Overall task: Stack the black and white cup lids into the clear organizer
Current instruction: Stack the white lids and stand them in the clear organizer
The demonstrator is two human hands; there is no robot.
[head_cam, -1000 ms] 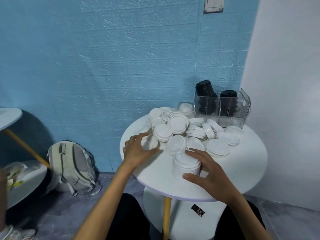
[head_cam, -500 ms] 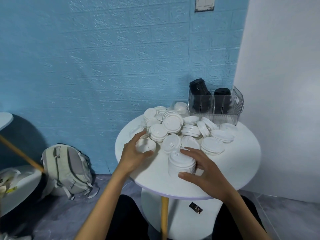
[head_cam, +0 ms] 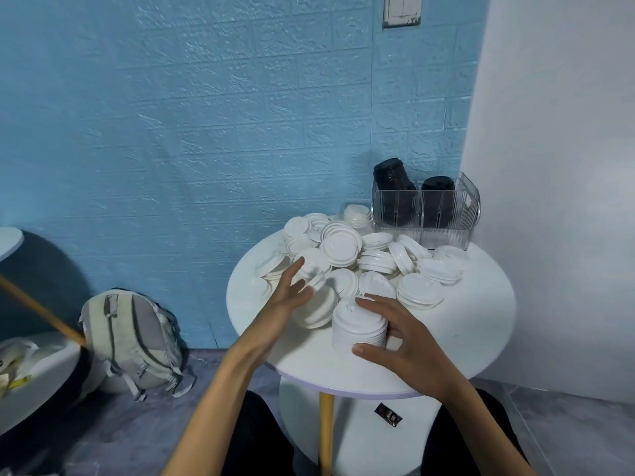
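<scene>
A round white table (head_cam: 481, 324) carries a heap of loose white lids (head_cam: 343, 247). At its back right stands the clear organizer (head_cam: 426, 214) with two stacks of black lids (head_cam: 436, 187) inside. Behind the heap, a shorter clear compartment holds a small stack of white lids (head_cam: 357, 214). My right hand (head_cam: 402, 338) curls around a tall stack of white lids (head_cam: 357, 326) near the table's front, thumb in front and fingers on top. My left hand (head_cam: 288, 293) lies with straight fingers against a flat white lid (head_cam: 318, 307) just left of that stack.
A blue brick-pattern wall rises behind the table and a white wall (head_cam: 549, 201) stands close on the right. A grey backpack (head_cam: 130, 338) leans on the floor at left. Another white table (head_cam: 10, 235) with a wooden leg is at far left.
My left hand has moved right, from the lids at the table's left edge to the lid beside the tall stack. My right hand stays around the stack. The camera view shifted.
</scene>
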